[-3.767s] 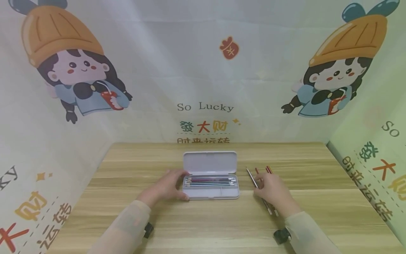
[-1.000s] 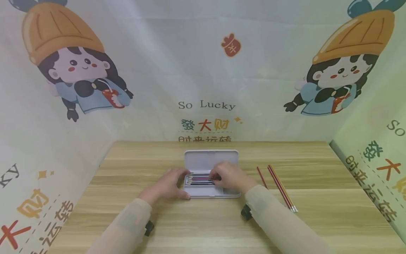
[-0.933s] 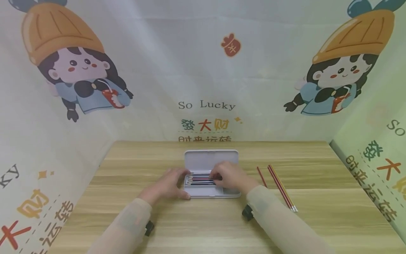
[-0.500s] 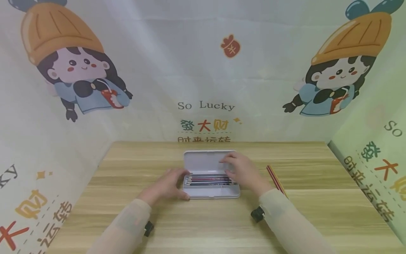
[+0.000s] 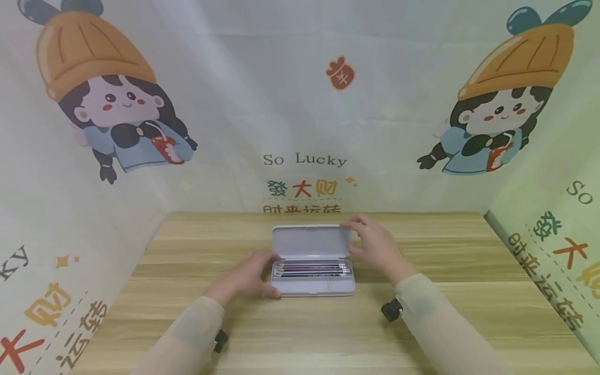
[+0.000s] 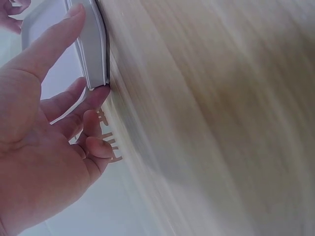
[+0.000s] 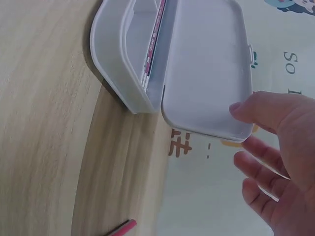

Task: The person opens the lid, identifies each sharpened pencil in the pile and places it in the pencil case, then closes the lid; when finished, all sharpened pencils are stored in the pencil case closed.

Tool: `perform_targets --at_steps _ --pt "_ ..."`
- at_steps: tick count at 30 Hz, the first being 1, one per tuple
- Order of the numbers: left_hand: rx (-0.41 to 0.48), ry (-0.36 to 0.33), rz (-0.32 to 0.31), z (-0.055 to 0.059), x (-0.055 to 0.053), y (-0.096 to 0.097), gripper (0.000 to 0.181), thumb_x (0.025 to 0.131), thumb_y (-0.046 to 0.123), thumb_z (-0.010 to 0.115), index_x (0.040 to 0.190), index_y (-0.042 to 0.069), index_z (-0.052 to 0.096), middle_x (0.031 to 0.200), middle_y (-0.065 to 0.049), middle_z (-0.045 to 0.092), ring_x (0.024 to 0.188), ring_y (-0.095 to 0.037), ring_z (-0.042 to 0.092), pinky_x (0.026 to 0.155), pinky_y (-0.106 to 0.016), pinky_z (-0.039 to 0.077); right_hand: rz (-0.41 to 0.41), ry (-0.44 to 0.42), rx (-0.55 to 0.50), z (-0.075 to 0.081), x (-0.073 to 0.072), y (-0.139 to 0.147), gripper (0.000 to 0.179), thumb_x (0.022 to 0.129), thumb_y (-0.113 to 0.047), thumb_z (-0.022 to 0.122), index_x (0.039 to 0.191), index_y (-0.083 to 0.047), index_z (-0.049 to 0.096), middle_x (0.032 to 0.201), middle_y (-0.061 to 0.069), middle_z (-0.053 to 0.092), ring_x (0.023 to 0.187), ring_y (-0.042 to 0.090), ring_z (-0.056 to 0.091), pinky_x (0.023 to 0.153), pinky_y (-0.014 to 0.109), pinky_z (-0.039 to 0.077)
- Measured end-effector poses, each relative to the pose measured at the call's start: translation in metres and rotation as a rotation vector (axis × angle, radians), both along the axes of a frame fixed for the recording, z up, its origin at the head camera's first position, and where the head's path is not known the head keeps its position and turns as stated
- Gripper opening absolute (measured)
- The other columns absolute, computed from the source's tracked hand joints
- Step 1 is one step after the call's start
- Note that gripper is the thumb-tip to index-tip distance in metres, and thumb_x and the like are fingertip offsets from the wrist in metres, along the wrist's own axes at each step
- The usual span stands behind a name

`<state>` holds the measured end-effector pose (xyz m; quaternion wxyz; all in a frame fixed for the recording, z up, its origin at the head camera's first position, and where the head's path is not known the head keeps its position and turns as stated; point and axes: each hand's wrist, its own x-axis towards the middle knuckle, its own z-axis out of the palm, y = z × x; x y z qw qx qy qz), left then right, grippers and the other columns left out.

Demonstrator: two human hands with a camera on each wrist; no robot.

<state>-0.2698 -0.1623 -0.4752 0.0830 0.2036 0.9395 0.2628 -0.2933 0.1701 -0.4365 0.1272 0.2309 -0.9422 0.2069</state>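
A white pencil case (image 5: 300,286) lies open on the table with its lid (image 5: 307,241) raised at the back. Several dark and reddish pencils (image 5: 311,270) lie side by side in its long rear compartment. My left hand (image 5: 246,277) spans the case's left end, thumb at the front corner and fingertips at the rear. In the right wrist view, my right hand (image 7: 290,142) pinches the lid's right edge, thumb on the inner face and index finger behind. Its other fingers hang loosely curled off the lid.
On the wooden table (image 5: 300,333), the end of a red pencil (image 7: 125,227) shows in the right wrist view; the right arm hides that spot from the head view. A printed cloth backdrop (image 5: 225,104) encloses the table behind and at both sides.
My right hand first held a pencil right of the case, then placed it among the others. It released it and moved up and right to the lid's edge. The left hand stayed put.
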Motion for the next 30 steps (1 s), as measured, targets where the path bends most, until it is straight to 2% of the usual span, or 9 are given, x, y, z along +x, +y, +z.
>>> perform_targets --at_steps 5,9,15,26,30 --pt "-0.004 0.003 -0.004 0.002 0.001 0.002 0.089 0.065 0.032 0.097 0.14 0.005 0.058 0.144 -0.017 0.059 0.134 -0.036 0.051 0.12 -0.053 0.04 -0.012 -0.037 0.01 0.0 0.0 0.002 0.052 0.086 -0.015 0.081 0.137 -0.012 0.065 0.133 0.011 0.063 0.104 0.026 0.068 0.086 0.041 0.062" --pt "-0.009 0.003 0.003 0.004 0.004 0.002 0.088 0.066 0.031 0.097 0.141 0.006 0.057 0.145 -0.017 0.059 0.136 -0.037 0.05 0.12 -0.053 0.039 0.011 -0.046 -0.014 0.0 0.004 0.003 0.052 0.088 -0.014 0.08 0.137 -0.012 0.065 0.133 0.011 0.063 0.106 0.026 0.067 0.088 0.042 0.062" --pt "-0.041 0.04 0.025 0.004 0.007 0.0 0.088 0.067 0.033 0.096 0.141 0.007 0.058 0.145 -0.016 0.059 0.133 -0.036 0.05 0.118 -0.053 0.041 0.021 -0.055 -0.044 0.003 0.01 0.003 0.05 0.09 -0.014 0.079 0.138 -0.012 0.065 0.136 0.012 0.062 0.11 0.027 0.067 0.092 0.045 0.061" --pt "0.027 0.004 0.091 -0.005 0.008 0.0 0.088 0.064 0.031 0.098 0.138 0.004 0.059 0.137 -0.014 0.065 0.13 -0.033 0.055 0.117 -0.052 0.044 0.036 -0.02 -0.103 0.0 0.02 0.008 0.048 0.089 -0.015 0.079 0.135 -0.013 0.066 0.127 0.006 0.065 0.101 0.022 0.065 0.082 0.036 0.059" --pt "0.053 -0.005 0.128 -0.007 0.009 0.003 0.09 0.062 0.031 0.099 0.137 0.002 0.057 0.133 -0.014 0.065 0.127 -0.033 0.056 0.116 -0.052 0.045 0.047 -0.024 -0.131 -0.001 0.024 0.01 0.042 0.09 -0.015 0.078 0.131 -0.012 0.069 0.122 0.005 0.066 0.1 0.023 0.064 0.081 0.034 0.057"
